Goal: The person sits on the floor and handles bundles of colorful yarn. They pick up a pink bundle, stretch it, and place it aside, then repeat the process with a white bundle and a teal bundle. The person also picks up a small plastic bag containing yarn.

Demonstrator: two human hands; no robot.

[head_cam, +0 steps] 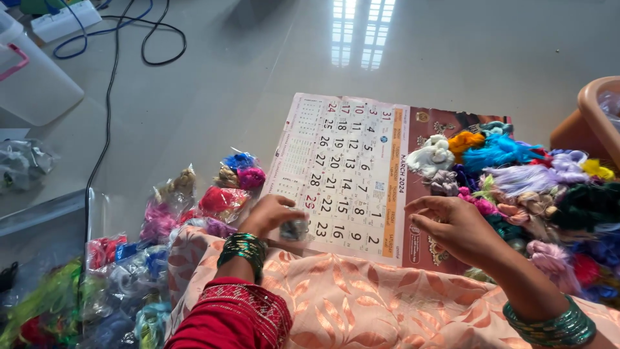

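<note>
- Left hand [268, 214] closes its grip on a small dark bundle [295, 229], mostly hidden by the fingers, above the calendar [342, 161].
- Right hand [455, 227] pinches something too fine to see.
- Thread heap [529, 187] runs off-frame right.

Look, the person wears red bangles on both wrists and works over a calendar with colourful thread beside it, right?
Not quite: the bangles are green, not red, as the head view shows; only the sleeve is red. The rest holds: both wrists wear them, above the calendar, with colourful thread beside it.
</note>
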